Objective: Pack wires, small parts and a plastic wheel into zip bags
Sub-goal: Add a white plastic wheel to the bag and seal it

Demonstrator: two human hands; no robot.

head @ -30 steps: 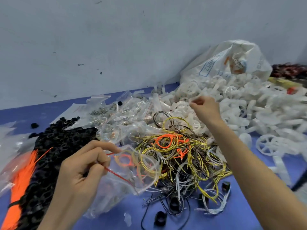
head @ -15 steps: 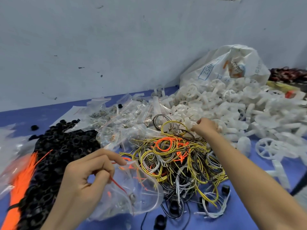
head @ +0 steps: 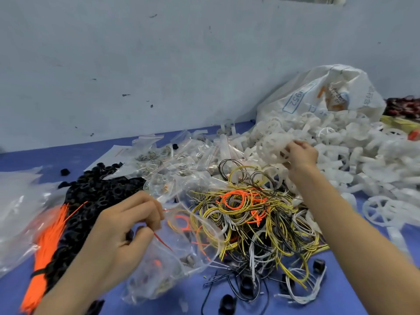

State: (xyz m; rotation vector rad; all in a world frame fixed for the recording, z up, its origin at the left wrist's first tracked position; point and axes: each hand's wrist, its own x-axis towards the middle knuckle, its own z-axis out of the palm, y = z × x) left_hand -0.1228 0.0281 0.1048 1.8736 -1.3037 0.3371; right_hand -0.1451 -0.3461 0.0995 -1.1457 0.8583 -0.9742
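Nearest, left hand pinching the zip bag mouth by its red strip — best kept spread wide, tilted toward the incoming part. Farther off, right hand curled on a white plastic wheel — lift clear of the pile, well beyond the bag, across the wire tangle.

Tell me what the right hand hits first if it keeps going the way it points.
The right hand points up-left into the white wheel pile; it likely meets a wheel there at once, seemingly already at its fingertips.
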